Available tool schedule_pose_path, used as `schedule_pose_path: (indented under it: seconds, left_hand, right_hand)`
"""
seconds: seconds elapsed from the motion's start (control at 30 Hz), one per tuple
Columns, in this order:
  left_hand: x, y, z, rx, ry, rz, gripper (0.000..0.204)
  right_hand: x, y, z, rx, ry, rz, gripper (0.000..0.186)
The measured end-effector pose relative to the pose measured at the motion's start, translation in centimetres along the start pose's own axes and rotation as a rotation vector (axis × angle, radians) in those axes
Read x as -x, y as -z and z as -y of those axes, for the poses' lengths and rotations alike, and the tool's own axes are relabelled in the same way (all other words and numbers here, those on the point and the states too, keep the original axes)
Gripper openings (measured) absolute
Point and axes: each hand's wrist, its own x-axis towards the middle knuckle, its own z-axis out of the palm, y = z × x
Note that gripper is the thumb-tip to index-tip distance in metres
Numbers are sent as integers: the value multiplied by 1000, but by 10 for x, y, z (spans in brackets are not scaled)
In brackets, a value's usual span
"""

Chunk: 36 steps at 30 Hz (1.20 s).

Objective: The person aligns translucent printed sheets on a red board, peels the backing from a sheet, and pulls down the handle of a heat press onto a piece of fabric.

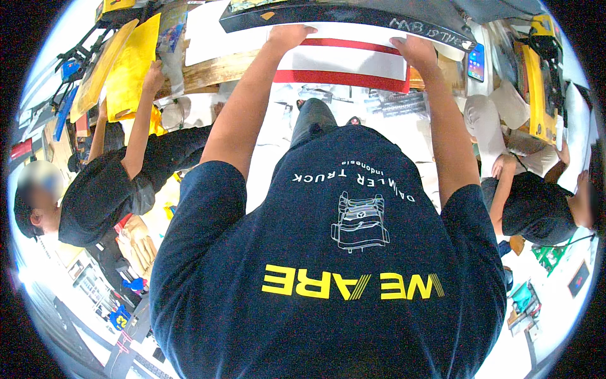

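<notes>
A white sheet with red bands point(344, 77) lies before me, its far part passing toward a long black bar point(353, 18). My left hand point(291, 36) is at the sheet's left side, close under the bar's near edge, with its thumb pointing inward. At the right side my right hand point(416, 50) is closed on the sheet, its thumb tip also turned inward. Both hands look pinched on the sheet, though most of the fingers are hidden beneath or behind it. Another white sheet point(218, 31) spreads on the wooden table point(221, 71) beside my left hand.
To the left, a person point(95, 202) holds a yellow sheet point(134, 66). Another person point(536, 205) sits at the right near yellow machine parts point(541, 95). A phone point(475, 63) with a lit screen lies right of the bar. Printed papers point(385, 104) cover the floor below the table.
</notes>
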Motion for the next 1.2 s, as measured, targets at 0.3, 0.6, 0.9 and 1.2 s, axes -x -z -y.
schedule_pose_path:
  seconds: [0.3,0.6,0.9,1.2]
  left_hand:
    - [5,15,-9,-88,121,179,33]
    - [10,11,31,-179,105,293,36]
    - [20,3,46,-328,-38,207,35]
    - [30,10,59,-202,2,184,40]
  right_hand:
    - [-25,9,-8,5,-61,301,64]
    - [-28,-24,-37,-172,-82,189,57]
    - [22,4,0,-1423,-285,-131,41]
    - [16,6,21,-1636,-439,-295,26]
